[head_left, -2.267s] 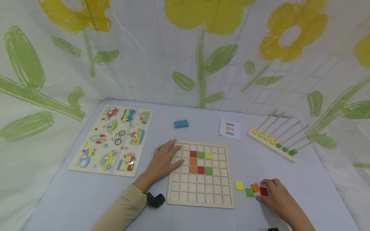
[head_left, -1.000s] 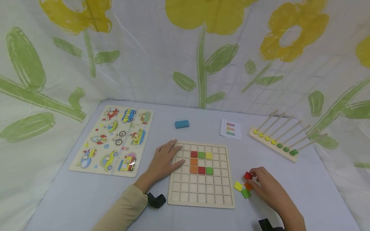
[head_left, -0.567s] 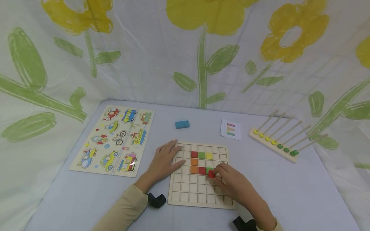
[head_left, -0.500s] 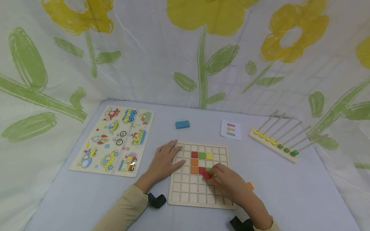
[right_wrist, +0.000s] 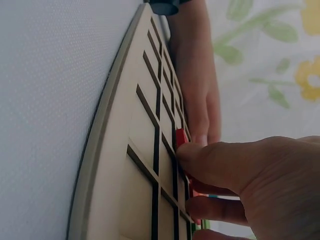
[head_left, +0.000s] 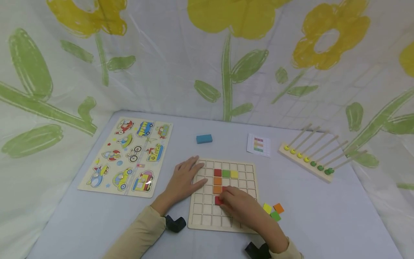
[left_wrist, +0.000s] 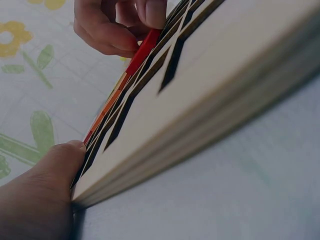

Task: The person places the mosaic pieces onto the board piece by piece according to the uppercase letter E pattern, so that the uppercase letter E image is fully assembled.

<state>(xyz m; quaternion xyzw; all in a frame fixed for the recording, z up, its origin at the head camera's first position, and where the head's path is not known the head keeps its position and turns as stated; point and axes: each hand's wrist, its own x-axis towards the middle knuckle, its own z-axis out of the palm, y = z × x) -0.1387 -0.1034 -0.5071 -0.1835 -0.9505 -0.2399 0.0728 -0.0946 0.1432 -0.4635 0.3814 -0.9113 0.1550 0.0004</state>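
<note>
My right hand [head_left: 240,205] pinches a red square tile [head_left: 218,200] between thumb and fingers, low over the wooden grid board [head_left: 207,220]. The tile lies at the cell just below an orange tile [head_left: 217,189]; in the right wrist view the red tile [right_wrist: 180,137] tilts at the grid ridges. My left hand [head_left: 182,181] rests with spread, straight fingers on the board's left edge. A row of red, green [head_left: 226,174] and yellow tiles sits in the grid, with orange tiles below its left end. My right fingers cover part of the lower tile row.
Loose yellow [head_left: 267,208], orange [head_left: 278,208] and green [head_left: 275,216] tiles lie right of the board. Behind are a blue block [head_left: 204,139] and a printed pattern card [head_left: 258,145]. A vehicle puzzle [head_left: 126,158] lies left, a bead-and-peg stand [head_left: 305,162] right.
My right hand took the red tile from the loose tiles, carried it left onto the board and across to the cell under the orange one. My left hand stayed put.
</note>
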